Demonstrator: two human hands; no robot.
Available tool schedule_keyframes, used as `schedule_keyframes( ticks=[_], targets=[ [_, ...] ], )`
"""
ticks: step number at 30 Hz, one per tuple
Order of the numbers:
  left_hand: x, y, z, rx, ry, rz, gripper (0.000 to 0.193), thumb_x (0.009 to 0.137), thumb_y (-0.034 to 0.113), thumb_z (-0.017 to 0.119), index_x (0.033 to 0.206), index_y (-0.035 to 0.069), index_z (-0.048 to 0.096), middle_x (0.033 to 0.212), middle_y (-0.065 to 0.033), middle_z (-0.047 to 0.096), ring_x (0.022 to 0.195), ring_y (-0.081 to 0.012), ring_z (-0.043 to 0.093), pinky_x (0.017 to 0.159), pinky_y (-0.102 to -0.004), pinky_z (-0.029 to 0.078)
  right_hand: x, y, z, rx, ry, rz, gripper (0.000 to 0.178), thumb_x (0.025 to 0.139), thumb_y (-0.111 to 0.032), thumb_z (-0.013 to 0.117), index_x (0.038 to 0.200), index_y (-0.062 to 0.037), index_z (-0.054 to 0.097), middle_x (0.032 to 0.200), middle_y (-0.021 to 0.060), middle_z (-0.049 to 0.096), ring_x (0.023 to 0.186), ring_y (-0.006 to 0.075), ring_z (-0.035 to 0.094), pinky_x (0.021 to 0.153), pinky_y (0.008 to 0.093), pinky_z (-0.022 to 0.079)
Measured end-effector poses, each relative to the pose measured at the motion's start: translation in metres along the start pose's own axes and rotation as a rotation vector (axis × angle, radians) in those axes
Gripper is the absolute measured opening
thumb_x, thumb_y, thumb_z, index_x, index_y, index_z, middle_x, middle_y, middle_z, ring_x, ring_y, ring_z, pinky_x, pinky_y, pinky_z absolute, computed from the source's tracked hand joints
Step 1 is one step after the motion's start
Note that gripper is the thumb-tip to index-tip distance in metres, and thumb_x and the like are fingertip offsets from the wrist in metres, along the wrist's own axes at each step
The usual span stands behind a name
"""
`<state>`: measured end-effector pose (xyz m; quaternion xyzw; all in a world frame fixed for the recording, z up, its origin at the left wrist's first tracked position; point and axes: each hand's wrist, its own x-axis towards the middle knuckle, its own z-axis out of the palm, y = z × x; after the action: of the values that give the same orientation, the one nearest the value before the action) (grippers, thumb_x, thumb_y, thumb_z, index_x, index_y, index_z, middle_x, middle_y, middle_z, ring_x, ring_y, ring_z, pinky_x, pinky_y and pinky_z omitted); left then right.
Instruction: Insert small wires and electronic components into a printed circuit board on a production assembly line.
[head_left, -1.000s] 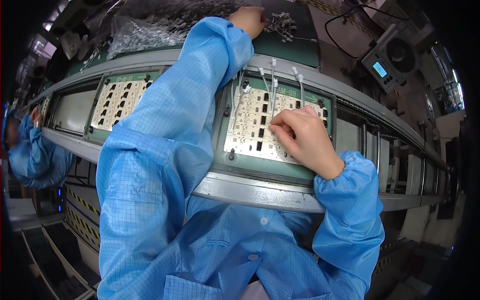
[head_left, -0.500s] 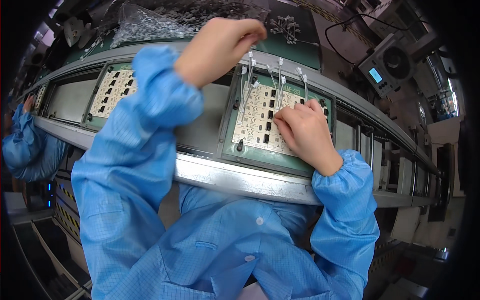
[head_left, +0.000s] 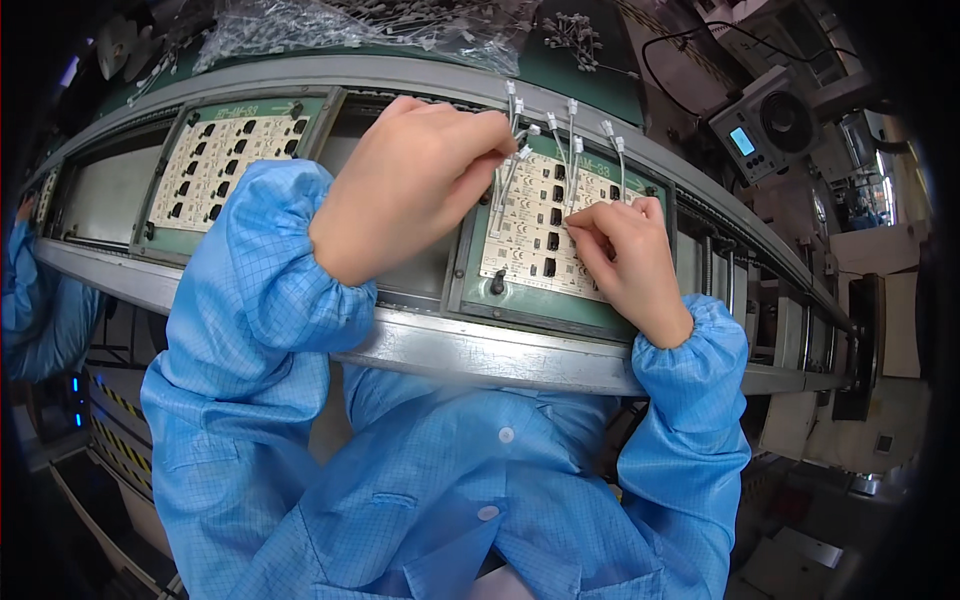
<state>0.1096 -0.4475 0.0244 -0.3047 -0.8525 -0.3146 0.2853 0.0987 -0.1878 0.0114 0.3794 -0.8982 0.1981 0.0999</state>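
Now your left hand (head_left: 415,185) is closed in a loose fist above the conveyor line (head_left: 440,345), and its grip holds a small bundle of thin white wires (head_left: 510,150) with little white plugs at their ends; the wires come out between your thumb and your fingers and hang down toward the pale circuit board (head_left: 535,225). This board lies in a green carrier frame (head_left: 560,310) on the line, just in front of you, and it carries rows of small black parts. Your right hand (head_left: 625,260) rests on the right part of the same board, with the fingers bent and the fingertips (head_left: 580,218) pressing on the board near its middle; whether this grip pinches something small I cannot tell, because the fingers cover the place. Some white wires already stand up from the top edge of the board, each with a white plug (head_left: 572,105) at its top. To your left, a second pale board (head_left: 225,160) of the same kind lies in its own green frame, well apart from your hands. Behind the line, a clear plastic bag (head_left: 330,25) with many small pieces lies on the green surface. At the far right stands a small grey box with a fan and a little blue screen (head_left: 765,125). At the left edge another person's blue sleeve (head_left: 30,300) shows beside the line.
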Motion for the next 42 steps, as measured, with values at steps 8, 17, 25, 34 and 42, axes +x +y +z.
schedule_keyframes(
  ticks=[8,17,25,34,42],
  targets=[
    [-0.003,0.001,0.0,-0.008,-0.021,-0.02,0.011,0.084,0.005,0.067,0.095,0.006,0.064,0.084,-0.0066,0.066,0.081,-0.0257,0.063,0.079,-0.0355,0.045,0.002,-0.001,-0.002,-0.011,0.01,0.016,0.004,0.082,-0.006,0.071,0.085,-0.0055,0.067,0.062,0.0013,0.053,0.055,0.0162,0.044,0.074,0.0318,0.033],
    [-0.008,0.001,0.003,0.003,-0.039,-0.037,0.007,0.084,0.006,0.064,0.09,0.009,0.061,0.08,-0.0032,0.064,0.082,-0.0231,0.061,0.084,-0.0372,0.041,0.003,-0.006,0.0,-0.163,0.058,-0.102,0.007,0.08,-0.003,0.07,0.085,-0.0074,0.068,0.064,0.0025,0.053,0.06,0.019,0.048,0.076,0.0345,0.035],
    [-0.009,0.001,0.004,0.01,-0.057,-0.029,0.011,0.084,0.005,0.066,0.093,0.01,0.062,0.082,-0.0021,0.063,0.082,-0.0209,0.06,0.086,-0.0356,0.039,0.004,0.005,-0.005,-0.065,-0.01,-0.055,0.009,0.079,-0.003,0.071,0.087,-0.0066,0.069,0.066,0.0028,0.055,0.062,0.0187,0.048,0.077,0.0343,0.034],
    [-0.012,-0.001,0.006,0.015,-0.055,-0.028,0.011,0.084,0.006,0.066,0.093,0.01,0.061,0.084,-0.0018,0.063,0.084,-0.021,0.06,0.088,-0.0369,0.038,0.002,0.008,-0.009,-0.024,-0.047,-0.054,0.011,0.081,-0.004,0.071,0.091,-0.0068,0.073,0.069,0.0012,0.058,0.065,0.0171,0.046,0.079,0.034,0.032],
    [-0.01,-0.002,0.006,0.018,-0.081,-0.03,0.01,0.084,0.006,0.066,0.092,0.011,0.062,0.084,-0.0012,0.063,0.084,-0.0203,0.06,0.089,-0.0368,0.038,0.004,0.012,-0.011,-0.036,-0.078,-0.046,0.01,0.081,-0.004,0.07,0.09,-0.008,0.072,0.07,0.0001,0.058,0.066,0.0158,0.046,0.08,0.0337,0.03]
  ],
)
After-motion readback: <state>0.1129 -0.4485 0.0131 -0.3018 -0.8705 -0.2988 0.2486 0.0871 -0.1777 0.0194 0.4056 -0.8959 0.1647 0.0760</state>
